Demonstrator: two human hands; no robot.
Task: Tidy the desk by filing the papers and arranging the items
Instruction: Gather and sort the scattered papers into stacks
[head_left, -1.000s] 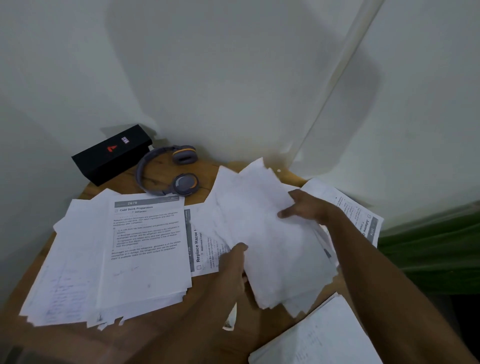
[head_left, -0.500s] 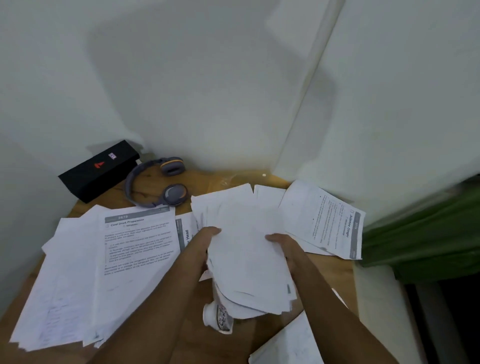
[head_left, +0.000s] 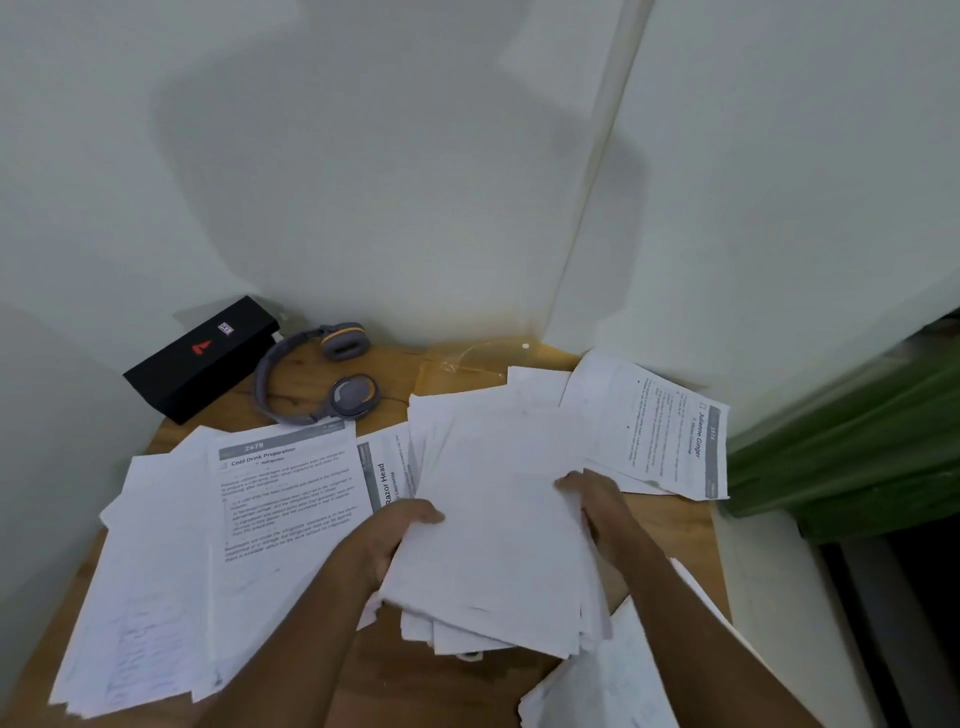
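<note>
Both hands, left hand (head_left: 400, 530) and right hand (head_left: 597, 499), grip a loose paper stack (head_left: 498, 525) by its sides above the cluttered wooden worktop (head_left: 395, 670), fingers curled around its edges.

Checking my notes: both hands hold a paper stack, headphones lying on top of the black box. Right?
No: the head view shows the headphones beside the black box, on the desk. The left hand and right hand do hold the paper stack.
</note>
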